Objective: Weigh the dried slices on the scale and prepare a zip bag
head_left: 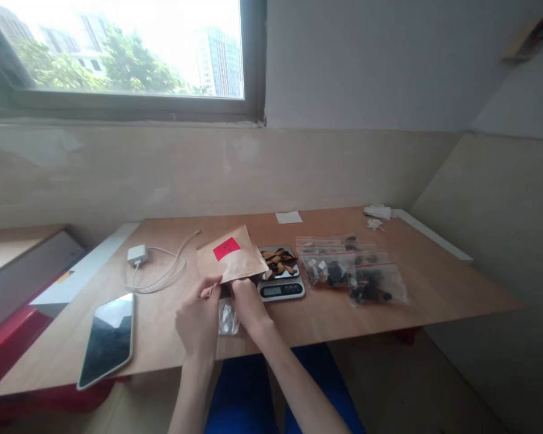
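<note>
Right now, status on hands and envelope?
Left hand and right hand on kraft envelope, at its lower edge. Scale beside, dried slices on it. Small clear bag below the hands.

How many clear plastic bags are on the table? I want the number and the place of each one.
5. Four overlapping zip bags lie right of the digital scale; one small bag lies between the left hand and right hand. The overlap may hide more.

And here's the brown kraft paper bag (226, 258) flashing a bright red label (227, 248), dark-brown dried slices (278, 262) on a silver scale (280, 289), and vivid blue trousers (248, 401) below!
</note>
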`<state>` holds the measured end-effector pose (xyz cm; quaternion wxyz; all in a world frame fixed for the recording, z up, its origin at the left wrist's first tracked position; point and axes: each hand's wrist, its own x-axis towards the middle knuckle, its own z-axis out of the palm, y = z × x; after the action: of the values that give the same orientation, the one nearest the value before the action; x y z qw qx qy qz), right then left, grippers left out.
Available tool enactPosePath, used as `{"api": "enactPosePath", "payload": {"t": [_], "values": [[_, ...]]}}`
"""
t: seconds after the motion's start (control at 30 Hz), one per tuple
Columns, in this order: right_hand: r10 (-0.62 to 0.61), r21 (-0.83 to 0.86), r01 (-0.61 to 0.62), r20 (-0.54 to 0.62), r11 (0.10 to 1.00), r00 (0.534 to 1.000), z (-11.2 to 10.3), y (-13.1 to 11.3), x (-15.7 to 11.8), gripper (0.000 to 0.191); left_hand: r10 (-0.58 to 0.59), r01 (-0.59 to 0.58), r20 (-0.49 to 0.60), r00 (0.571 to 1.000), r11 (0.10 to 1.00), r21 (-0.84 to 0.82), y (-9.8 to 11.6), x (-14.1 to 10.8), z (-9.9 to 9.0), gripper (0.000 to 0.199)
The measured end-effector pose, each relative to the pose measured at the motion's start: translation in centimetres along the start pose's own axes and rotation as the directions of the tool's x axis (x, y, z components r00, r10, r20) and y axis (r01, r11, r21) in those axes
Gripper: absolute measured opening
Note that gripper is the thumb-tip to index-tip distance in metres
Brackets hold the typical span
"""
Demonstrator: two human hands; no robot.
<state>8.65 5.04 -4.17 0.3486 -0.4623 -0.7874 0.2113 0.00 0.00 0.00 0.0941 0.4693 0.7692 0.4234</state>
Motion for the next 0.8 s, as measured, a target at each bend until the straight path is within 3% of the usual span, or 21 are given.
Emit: {"api": "enactPosePath", "payload": {"t": [0.13,0.37,0.43,0.53,0.63,0.8], "values": [[-0.054,0.043,0.059,-0.113,0.997,0.992,-0.6,-0.3,-0.8,0.041,-0.015,0.013,0.021,1.0,0.995,0.102,1.2,1.0,-0.6,0.018],[-0.13,0.239,0.2,-0.281,0.95,0.951,-2.7,-0.1,-1.0,0.031,0.055,-0.057,0.018,0.998,0.992,0.116,2.0,1.9,-0.9,0.019],[-0.099,0.343,0.222,-0.341,0.913,0.935,-3.7,-0.4,-1.4,0.026,0.097,-0.095,-0.013,0.995,0.99,0.107,1.9,2.1,-0.9,0.019],[0.075,0.517,0.17,-0.42,0.839,0.905,-5.2,-0.6,-2.3,0.019,0.151,-0.143,-0.063,0.987,0.983,0.113,2.0,2.6,-1.0,0.021],[0.286,0.703,0.101,-0.411,0.704,0.866,-6.4,0.5,-2.7,0.015,0.146,-0.131,-0.093,0.985,0.98,0.151,2.4,3.3,-1.0,0.023],[0.523,0.947,0.076,-0.238,0.313,0.819,-7.7,4.6,-1.9,0.021,0.19,-0.176,-0.142,0.972,0.979,0.102,3.8,5.1,-1.0,0.024]]}}
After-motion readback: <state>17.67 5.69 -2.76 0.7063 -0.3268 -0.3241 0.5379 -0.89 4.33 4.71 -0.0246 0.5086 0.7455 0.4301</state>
